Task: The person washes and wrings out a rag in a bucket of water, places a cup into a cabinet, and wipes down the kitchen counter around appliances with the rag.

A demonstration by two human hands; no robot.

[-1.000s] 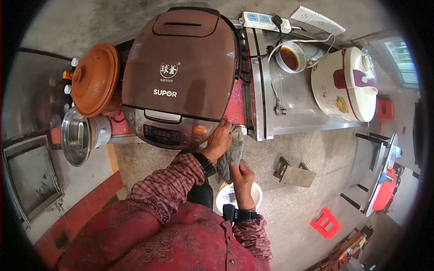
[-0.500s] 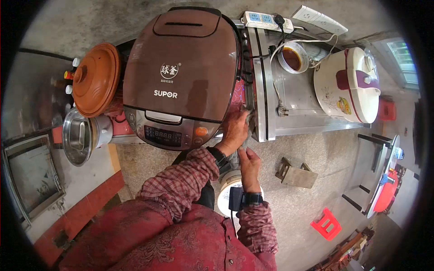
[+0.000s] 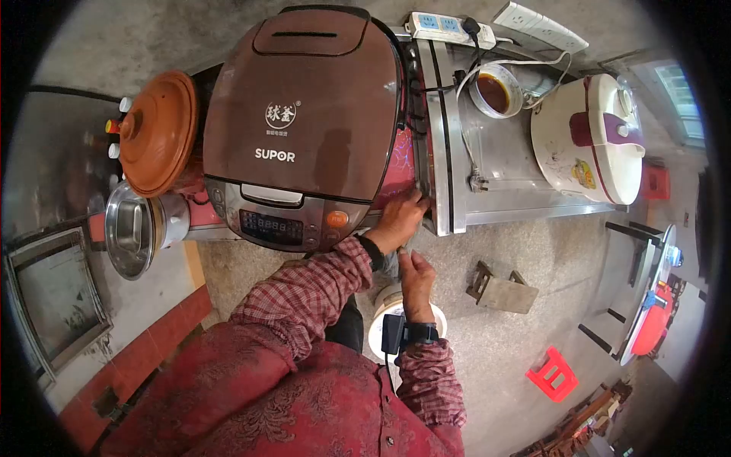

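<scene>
- Brown rice cooker (image 3: 297, 114): lid down, just left of your hands.
- Grey cloth (image 3: 391, 266): mostly hidden, below your left hand (image 3: 400, 222), by the counter edge.
- Left hand: fingers reach the red surface (image 3: 398, 169) beside the cooker; can't tell if they clamp cloth.
- Right hand (image 3: 416, 278): thumb and fingers look pinched on cloth.
- Step, likely: cloth work at that edge; next move calls for steady grip, cooker clearance.

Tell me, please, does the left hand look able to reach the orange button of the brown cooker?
Probably yes. The left hand is near the front corner of the brown cooker, and the orange button is uncovered, with nothing visible blocking the way.
</scene>
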